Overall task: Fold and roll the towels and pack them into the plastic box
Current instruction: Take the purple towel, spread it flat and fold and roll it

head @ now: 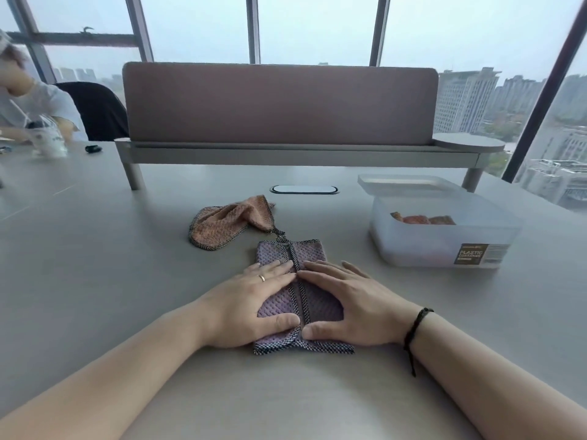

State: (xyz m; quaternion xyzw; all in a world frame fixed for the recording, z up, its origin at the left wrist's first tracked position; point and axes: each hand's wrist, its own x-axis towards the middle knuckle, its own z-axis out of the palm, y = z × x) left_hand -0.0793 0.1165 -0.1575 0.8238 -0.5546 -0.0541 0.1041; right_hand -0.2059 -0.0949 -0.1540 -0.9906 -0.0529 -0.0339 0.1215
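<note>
We have the purple towel [297,300] lying flat on the grey counter [95,281] right in front of us, its two sides folded inward so the checked edges meet along a seam down the middle. Our left hand [251,304] presses flat on the left flap and our right hand [346,304] presses flat on the right flap — fingers straight, thumbs laid along the near end, fingertips almost meeting over the seam. Neither grip closes on anything; both are spread wide and simply weigh the cloth down. A ring [261,277] sits on a left finger and a dark cord bracelet [414,325] circles the right wrist.

Just beyond the purple towel lies a pink towel [227,222], crumpled and unfolded, its hanging loop touching the purple towel's far edge. To the right, well apart from our hands, stands the plastic box [444,236] — translucent, open, with orange-pink rolled towels [422,219] inside along its far side. Its lid [409,183] rests behind it, tilted against the far rim.

Farther back a padded divider [279,103] stands on legs across the counter, with an oval cable port [303,189] in front of it. At far left another person [35,106] sits by a cup [49,142].
</note>
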